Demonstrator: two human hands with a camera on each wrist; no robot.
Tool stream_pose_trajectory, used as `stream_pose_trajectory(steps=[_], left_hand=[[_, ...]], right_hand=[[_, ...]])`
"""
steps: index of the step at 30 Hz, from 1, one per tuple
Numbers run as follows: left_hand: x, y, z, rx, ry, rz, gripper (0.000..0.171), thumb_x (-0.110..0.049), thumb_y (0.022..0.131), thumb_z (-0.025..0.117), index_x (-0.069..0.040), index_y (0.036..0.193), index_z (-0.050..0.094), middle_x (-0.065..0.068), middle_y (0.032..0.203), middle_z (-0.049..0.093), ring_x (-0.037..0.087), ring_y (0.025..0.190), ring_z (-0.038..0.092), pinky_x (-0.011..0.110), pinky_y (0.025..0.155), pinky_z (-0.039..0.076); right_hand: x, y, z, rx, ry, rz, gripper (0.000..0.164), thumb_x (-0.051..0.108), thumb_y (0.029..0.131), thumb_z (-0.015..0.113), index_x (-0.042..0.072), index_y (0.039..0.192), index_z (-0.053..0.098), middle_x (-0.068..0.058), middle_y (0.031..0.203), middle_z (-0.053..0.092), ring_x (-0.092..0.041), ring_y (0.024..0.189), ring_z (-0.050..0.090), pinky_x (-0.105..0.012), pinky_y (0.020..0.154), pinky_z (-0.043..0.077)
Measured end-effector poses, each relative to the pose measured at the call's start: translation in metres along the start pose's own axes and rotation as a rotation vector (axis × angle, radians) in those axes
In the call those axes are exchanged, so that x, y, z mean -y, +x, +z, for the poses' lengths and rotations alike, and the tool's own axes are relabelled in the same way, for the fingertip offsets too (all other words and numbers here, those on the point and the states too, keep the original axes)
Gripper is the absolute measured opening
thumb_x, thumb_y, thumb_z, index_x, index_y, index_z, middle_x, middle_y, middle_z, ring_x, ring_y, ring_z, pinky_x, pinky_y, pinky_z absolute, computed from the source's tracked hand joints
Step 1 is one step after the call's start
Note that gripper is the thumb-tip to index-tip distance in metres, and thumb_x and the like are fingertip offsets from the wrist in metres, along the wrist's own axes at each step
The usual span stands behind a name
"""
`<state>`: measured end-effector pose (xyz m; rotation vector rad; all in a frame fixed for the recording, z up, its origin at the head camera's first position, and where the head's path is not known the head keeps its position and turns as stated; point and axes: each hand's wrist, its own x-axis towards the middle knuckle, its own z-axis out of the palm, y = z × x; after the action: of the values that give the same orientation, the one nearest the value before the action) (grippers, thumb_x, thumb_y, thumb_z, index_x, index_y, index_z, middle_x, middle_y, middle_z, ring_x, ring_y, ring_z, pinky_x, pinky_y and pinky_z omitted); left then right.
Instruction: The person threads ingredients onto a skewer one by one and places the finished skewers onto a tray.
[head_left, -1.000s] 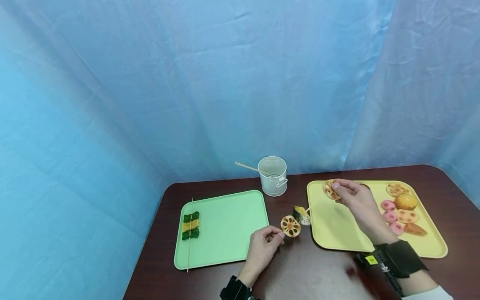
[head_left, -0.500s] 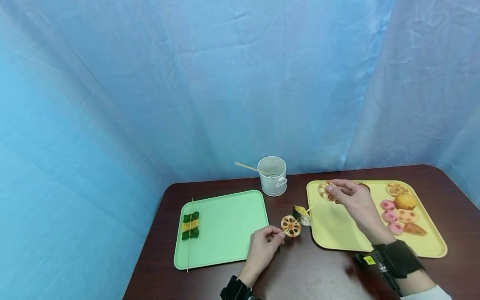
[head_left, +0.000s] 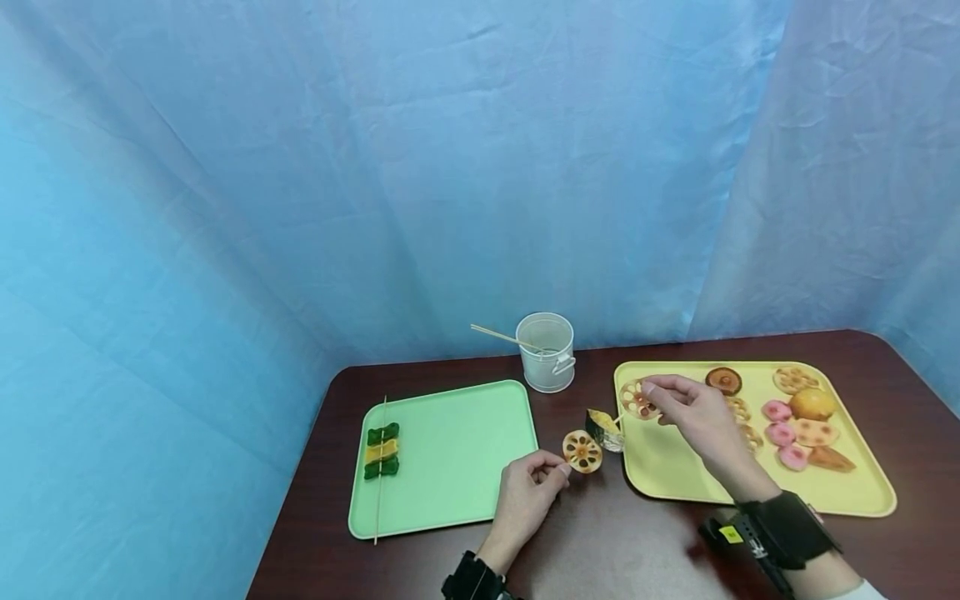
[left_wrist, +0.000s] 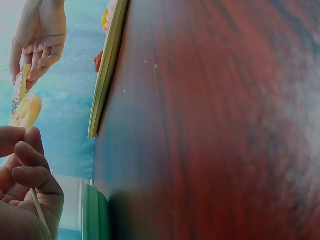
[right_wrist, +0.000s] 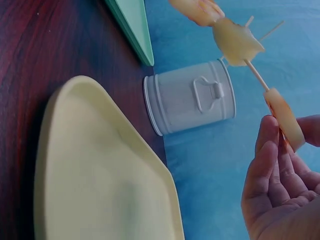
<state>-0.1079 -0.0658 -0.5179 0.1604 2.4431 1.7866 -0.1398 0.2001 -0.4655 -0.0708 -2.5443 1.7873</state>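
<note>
From my head camera, my right hand [head_left: 693, 417] has come left and lower, bringing its pinched lotus slice [head_left: 636, 400] to the yellow tray's [head_left: 671, 467] left edge, near the pumpkin chunk [head_left: 603, 431] and other lotus slice [head_left: 582, 452]. At my left wrist, my left hand [left_wrist: 27, 182] grips the skewer [left_wrist: 41, 212] over the worktop [left_wrist: 200, 125]. At my right wrist, the pinched slice meets the skewer's tip, so threading seems begun, though how deep I can't tell.

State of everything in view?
Left hand: grips pale wooden skewer
Right hand: pinches round holed lotus slice
Pale wooden skewer: two pieces threaded
Round holed lotus slice: at skewer tip, threading unclear
White metal bucket: upright, sticks inside
Green rectangular tray: bearing loaded skewer
Yellow rectangular tray: holding food pieces
</note>
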Motion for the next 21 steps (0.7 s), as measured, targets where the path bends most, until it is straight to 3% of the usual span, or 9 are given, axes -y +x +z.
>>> stream_pose_trajectory(steps=[5,13,21], left_hand=[[0.0,0.0,0.0,-0.007,-0.012,0.003,0.01,-0.014,0.094,0.073,-0.011,0.086,0.077,-0.008,0.069,0.067,0.004,0.054,0.053,0.019,0.05,0.039],[0.0,-0.001,0.0,-0.013,-0.011,0.015,0.01,-0.014,0.094,0.073,-0.008,0.087,0.077,-0.008,0.069,0.067,0.003,0.053,0.052,0.018,0.05,0.038],[0.001,-0.001,-0.004,-0.014,-0.018,0.02,0.011,-0.014,0.095,0.072,-0.007,0.088,0.077,-0.009,0.07,0.068,0.003,0.054,0.053,0.018,0.05,0.039]], right_hand=[[0.0,-0.002,0.005,0.029,-0.015,0.024,0.055,0.051,0.102,0.061,0.007,0.136,0.065,-0.011,0.12,0.073,-0.011,0.096,0.068,-0.039,0.083,0.056],[0.0,-0.005,0.015,0.052,0.069,0.028,0.048,0.042,0.103,0.064,0.003,0.13,0.067,-0.007,0.11,0.075,-0.014,0.09,0.07,-0.036,0.082,0.057],[-0.003,-0.002,0.017,0.063,0.067,0.032,0.051,0.043,0.103,0.063,-0.001,0.131,0.065,-0.012,0.116,0.074,-0.013,0.091,0.069,-0.037,0.084,0.057]])
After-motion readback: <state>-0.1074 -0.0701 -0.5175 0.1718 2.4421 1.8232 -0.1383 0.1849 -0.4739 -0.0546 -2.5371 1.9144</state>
